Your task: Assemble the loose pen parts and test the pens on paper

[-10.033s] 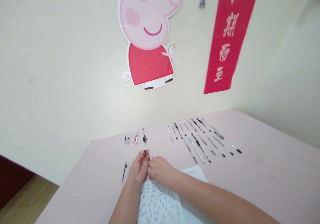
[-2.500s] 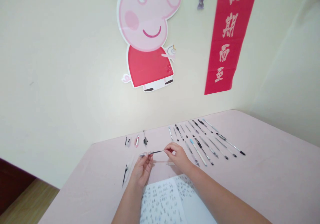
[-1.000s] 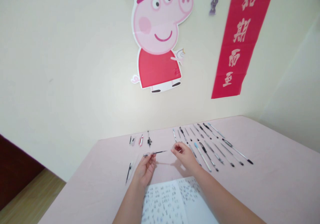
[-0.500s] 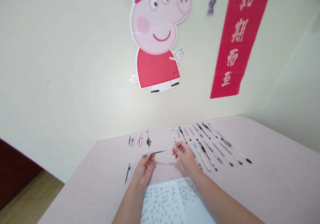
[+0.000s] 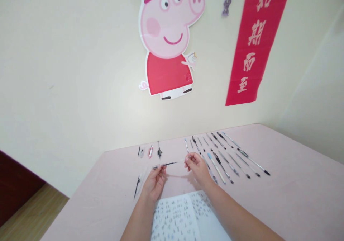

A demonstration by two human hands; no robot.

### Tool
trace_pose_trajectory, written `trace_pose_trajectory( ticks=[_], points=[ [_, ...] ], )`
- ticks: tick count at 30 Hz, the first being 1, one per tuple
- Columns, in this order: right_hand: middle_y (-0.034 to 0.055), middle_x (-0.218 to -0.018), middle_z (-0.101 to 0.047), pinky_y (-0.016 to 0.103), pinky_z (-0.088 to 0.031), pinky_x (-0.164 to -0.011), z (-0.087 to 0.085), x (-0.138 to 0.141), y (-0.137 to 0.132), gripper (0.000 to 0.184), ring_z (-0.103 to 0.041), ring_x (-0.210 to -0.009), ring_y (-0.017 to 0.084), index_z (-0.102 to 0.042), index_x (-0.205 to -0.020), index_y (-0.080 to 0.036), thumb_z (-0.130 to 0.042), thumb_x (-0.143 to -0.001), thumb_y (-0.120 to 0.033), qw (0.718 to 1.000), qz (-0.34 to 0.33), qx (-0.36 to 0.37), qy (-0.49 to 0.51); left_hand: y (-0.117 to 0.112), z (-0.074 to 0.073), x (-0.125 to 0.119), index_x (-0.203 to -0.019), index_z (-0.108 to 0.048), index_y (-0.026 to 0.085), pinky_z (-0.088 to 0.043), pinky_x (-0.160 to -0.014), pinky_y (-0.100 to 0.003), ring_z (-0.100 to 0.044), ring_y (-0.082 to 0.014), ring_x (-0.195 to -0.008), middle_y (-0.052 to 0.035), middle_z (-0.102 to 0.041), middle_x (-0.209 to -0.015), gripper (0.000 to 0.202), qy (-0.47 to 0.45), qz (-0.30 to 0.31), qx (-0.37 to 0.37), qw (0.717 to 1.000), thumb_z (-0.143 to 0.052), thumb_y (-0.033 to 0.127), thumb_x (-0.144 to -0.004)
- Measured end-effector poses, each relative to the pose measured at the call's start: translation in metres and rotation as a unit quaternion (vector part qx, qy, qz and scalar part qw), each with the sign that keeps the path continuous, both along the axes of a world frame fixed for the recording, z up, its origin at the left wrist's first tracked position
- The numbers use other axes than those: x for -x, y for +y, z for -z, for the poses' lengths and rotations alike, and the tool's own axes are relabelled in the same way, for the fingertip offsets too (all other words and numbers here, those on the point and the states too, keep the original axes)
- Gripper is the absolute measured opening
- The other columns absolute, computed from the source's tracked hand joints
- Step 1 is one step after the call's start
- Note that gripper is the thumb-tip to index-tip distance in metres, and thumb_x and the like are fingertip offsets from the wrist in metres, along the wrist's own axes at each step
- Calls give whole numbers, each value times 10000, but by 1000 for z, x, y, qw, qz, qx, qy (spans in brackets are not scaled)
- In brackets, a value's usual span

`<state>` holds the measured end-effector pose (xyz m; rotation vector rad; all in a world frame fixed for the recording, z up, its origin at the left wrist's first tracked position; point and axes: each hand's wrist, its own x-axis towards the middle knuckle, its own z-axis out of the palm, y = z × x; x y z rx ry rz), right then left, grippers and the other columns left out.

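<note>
My left hand (image 5: 155, 184) is closed in a pinch around a pen with its dark refill (image 5: 170, 163) showing. The refill's thin tip points right, toward my other hand. To the right, my right hand (image 5: 198, 168) is also pinched. A small pale, see-through piece shows at its fingertips, too faint to name for sure. A gap separates that piece from the refill tip. Both hands are raised above the pink tabletop (image 5: 88, 205), just beyond an open notebook (image 5: 174, 217) covered in handwriting.
Several pens and refills lie in two rows on the right, among them a black-capped pen (image 5: 254, 161) and a blue-capped pen (image 5: 216, 168). On the left are a red-and-white pen piece (image 5: 151, 151), small black parts (image 5: 159, 152) and a black refill (image 5: 137, 187). A wall stands behind.
</note>
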<state>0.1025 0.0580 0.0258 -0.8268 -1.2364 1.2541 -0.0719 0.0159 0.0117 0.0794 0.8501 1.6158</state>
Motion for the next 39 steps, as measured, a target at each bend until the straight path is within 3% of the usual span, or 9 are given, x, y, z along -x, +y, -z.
trace_pose_trajectory(
  ticks=[10, 24, 39],
  points=[
    [-17, -648, -563, 208, -428, -446, 8, 9, -3, 276, -596, -592, 140, -534, -769, -178, -667, -654, -390, 998, -42, 37, -28, -1, -2, -1, -704, -610, 70, -548, -560, -174, -645, -103, -592, -83, -671, -667, 200, 18, 5, 1, 1000, -467, -30, -803],
    [31, -651, -635, 238, -457, -432, 18, 14, -4, 316, -606, -585, 163, -629, -845, -154, -662, -647, -398, 997, -44, 50, -50, -3, 1, -3, -760, -596, 86, -559, -582, -195, -677, -149, -724, -110, -700, -817, 147, 47, 28, -10, 998, -506, -28, -776],
    [43, -640, -658, 261, -453, -490, 19, 15, -6, 238, -611, -581, 170, -659, -807, -164, -657, -654, -346, 997, -37, 20, -72, -2, 2, -5, -735, -552, 114, -558, -597, -193, -683, -149, -733, -104, -705, -842, 142, 58, 29, -13, 998, -515, -17, -775]
  ],
)
